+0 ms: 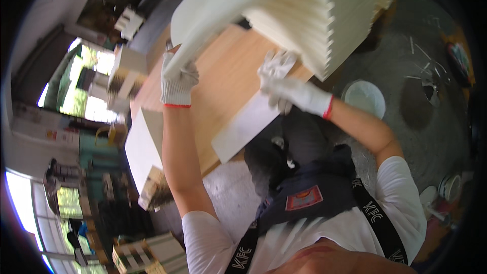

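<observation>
A large white flexible sheet (203,23) curves up over the wooden worktable (223,66), its far part blurred. My left hand (179,78), in a white knitted glove with a red cuff, is closed on the sheet's near left edge. My right hand (297,93), gloved alike, is at the table's near edge, closed against a bunched white cloth-like thing (277,63); blur hides its exact kind. Beneath that hand a narrow white panel (246,124) lies along the table's near edge.
A stack of white boards with jagged edges (350,23) stands at the table's right end. A white-topped stack (144,142) is by its left end. On the floor to the right are a round white bucket (364,99) and scattered thin strips (421,53). More stacked panels (147,253) stand lower left.
</observation>
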A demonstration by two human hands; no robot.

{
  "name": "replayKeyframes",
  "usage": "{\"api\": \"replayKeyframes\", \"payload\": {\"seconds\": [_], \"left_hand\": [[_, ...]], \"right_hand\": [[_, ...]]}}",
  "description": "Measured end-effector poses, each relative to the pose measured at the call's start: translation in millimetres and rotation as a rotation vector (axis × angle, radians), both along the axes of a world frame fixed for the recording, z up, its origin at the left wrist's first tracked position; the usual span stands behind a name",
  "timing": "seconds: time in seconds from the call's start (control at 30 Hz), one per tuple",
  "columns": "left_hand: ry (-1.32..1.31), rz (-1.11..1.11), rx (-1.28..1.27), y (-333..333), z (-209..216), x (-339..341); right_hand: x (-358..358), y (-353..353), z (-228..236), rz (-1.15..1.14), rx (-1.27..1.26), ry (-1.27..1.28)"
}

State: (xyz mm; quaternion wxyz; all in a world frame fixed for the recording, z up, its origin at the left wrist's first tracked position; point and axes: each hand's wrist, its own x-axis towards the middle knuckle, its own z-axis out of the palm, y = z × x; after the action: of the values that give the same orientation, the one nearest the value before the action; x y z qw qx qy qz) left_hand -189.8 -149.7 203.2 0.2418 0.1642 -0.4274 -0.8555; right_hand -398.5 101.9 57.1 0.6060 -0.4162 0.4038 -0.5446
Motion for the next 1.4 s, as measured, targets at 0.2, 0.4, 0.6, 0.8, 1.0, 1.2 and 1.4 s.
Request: {"api": "replayKeyframes", "payload": {"seconds": [0.2,0.4,0.6,0.8,1.0,1.2,1.4], "left_hand": [[-0.372,0.566,-0.141,59,-76,125],[-0.626,0.594,-0.137,60,-171,185],[-0.494,0.525,-0.19,51,-191,177],[-1.071,0.565,-0.624,50,-203,191],[-1.319,0.789,-1.245,118,-211,191],[-1.321,0.63,-1.335,160,-213,192],[-1.352,0.559,-1.359,159,-207,192]], "right_hand": [[-22,-78,26,-0.137,0.188,-0.298],[16,-140,-17,-0.013,0.244,0.645],[0,-164,-57,0.017,-0.076,1.014],[17,-148,-39,-0.008,0.132,1.373],[32,-103,4,-0.129,0.161,1.598],[21,-42,-44,-0.151,-0.277,1.679],[21,-38,-71,-0.209,-0.324,1.647]]}}
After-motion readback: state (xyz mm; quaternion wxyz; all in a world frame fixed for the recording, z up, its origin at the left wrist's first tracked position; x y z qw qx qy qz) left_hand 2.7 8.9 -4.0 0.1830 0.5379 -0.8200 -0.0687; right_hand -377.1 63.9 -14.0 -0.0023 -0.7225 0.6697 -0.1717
